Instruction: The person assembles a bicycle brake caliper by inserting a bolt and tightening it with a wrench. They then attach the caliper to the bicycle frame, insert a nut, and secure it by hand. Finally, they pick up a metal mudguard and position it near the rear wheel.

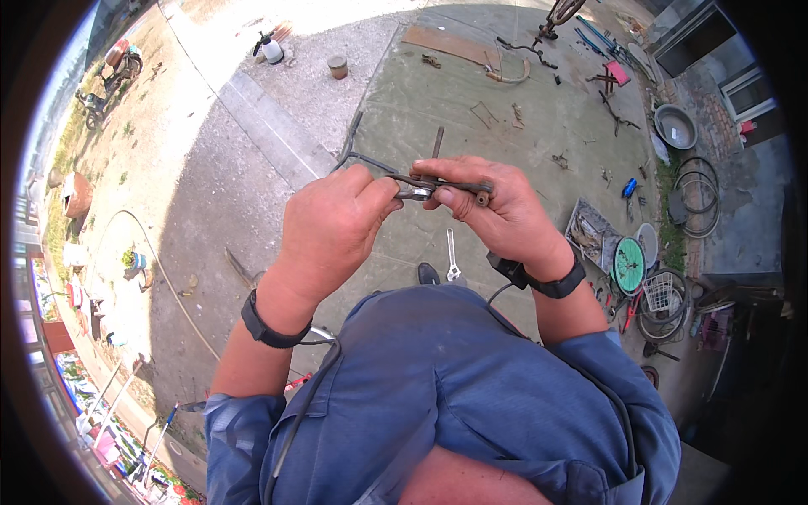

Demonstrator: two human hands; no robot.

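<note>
- Ground sheet (438,109): a large greenish sheet covers the paved yard under and ahead of the person. Rusty scraps lie scattered toward its far edge, and a wooden board (442,44) lies at its far edge.
- Bicycle parts: tyres and rims (694,198) are stacked off the sheet's right edge, with a metal basin (676,126) beyond them and a green disc (629,265) nearer the person.
- Left hand (332,223): clenched around the left end of a rusty metal part (438,187), thumb and forefinger pinching it.
- Right hand (497,206): closed on the right end of the same part, fingers wrapped over the top and thumb beneath.
- Rusty metal part: held at chest height above the near middle of the sheet, between the two hands and touching both. Its long axis runs left to right across the view, and a thin bent arm extends from it up and to the left, past the left hand. A small round end shows by the right fingers. Both hands are equally near; neither has to reach.
- Shiny piece at the part's centre: probably a small fitting or tool head, but too small to identify.
- Spanner (453,257): lies on the sheet directly below the hands, well apart from them, long axis pointing away from the person.
</note>
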